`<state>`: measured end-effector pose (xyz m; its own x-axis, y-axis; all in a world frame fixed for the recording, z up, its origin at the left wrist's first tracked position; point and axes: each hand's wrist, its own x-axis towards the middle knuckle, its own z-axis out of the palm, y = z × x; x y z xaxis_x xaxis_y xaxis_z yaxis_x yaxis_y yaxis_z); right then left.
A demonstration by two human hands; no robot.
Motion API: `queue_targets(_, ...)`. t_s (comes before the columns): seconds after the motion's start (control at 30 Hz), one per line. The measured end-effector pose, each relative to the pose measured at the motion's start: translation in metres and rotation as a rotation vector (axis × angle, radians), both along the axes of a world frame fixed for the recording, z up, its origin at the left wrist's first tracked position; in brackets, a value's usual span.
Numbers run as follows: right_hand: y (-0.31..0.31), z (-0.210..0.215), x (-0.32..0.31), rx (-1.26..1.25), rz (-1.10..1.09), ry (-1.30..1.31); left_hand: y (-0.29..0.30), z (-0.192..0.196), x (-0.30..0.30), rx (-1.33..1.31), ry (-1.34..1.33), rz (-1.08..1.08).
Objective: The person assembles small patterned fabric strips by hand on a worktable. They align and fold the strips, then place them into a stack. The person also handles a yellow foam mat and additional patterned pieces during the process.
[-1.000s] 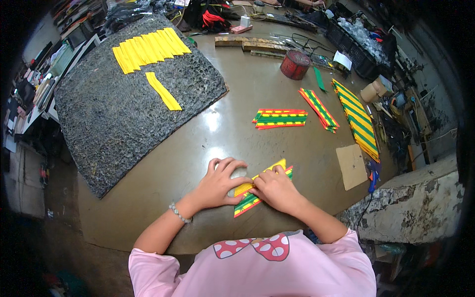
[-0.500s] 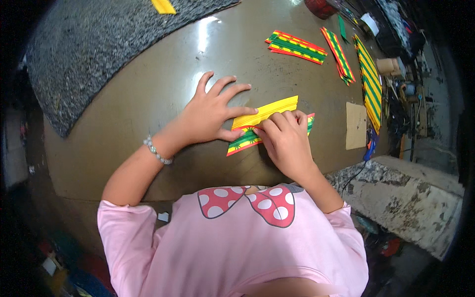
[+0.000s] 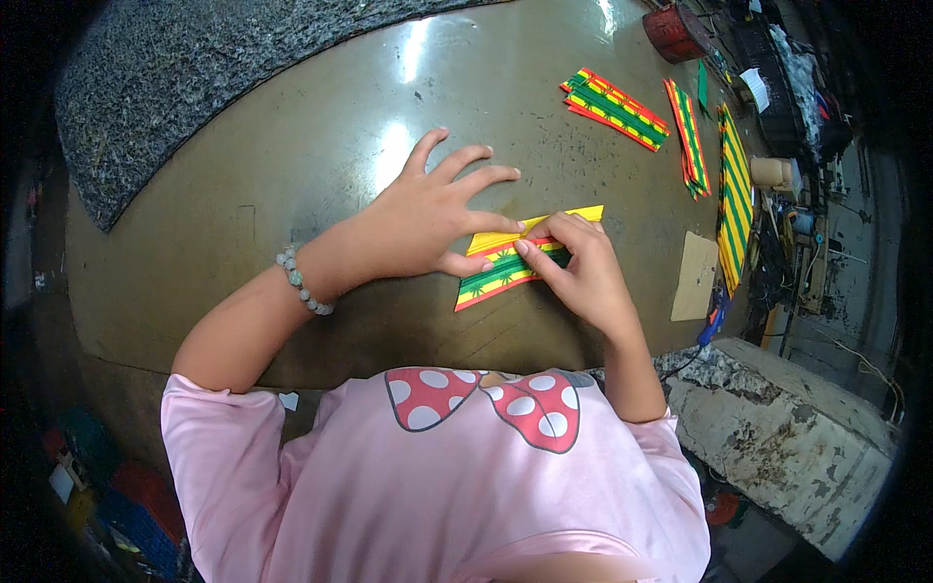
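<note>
In front of me on the table lie a yellow strip [image 3: 496,239] and, along its near edge, a red, yellow and green patterned strip [image 3: 483,283] with dark leaf shapes. My left hand [image 3: 413,219] is spread, its thumb and forefinger tips resting on the strips' left part. At the line where the two strips meet, my right hand [image 3: 586,275] has its thumb and forefinger pinched at the patterned strip's far edge. Its other fingers curl over the right part of both strips and hide some of it.
Patterned strips lie in one stack [image 3: 617,109] and another [image 3: 688,141] at the far right. Beyond them are green-and-yellow striped pieces [image 3: 735,209], brown cardboard [image 3: 695,277] and a blue-handled tool [image 3: 712,319]. Grey matting [image 3: 194,87] covers the far left. A dark red container [image 3: 675,34] stands far back.
The view has shifted a little. My right thumb and forefinger now pinch at the seam with the thumb more in sight. My left hand keeps its spread hold on the strips.
</note>
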<state>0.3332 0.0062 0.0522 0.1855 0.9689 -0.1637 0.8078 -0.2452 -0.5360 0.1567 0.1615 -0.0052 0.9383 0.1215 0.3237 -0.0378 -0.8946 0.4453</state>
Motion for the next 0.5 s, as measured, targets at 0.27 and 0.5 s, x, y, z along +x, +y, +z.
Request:
queue_targets(0.27,0.0021,0.0025,-0.0027,0.001,-0.014,-0.018,0.0012,0.0004,-0.0015,-0.018,0.018,-0.010)
queue_targets(0.5,0.0013,0.0000,-0.0048,0.041,-0.022,0.000,0.0000,0.0004,-0.0001,-0.033,-0.002,0.027)
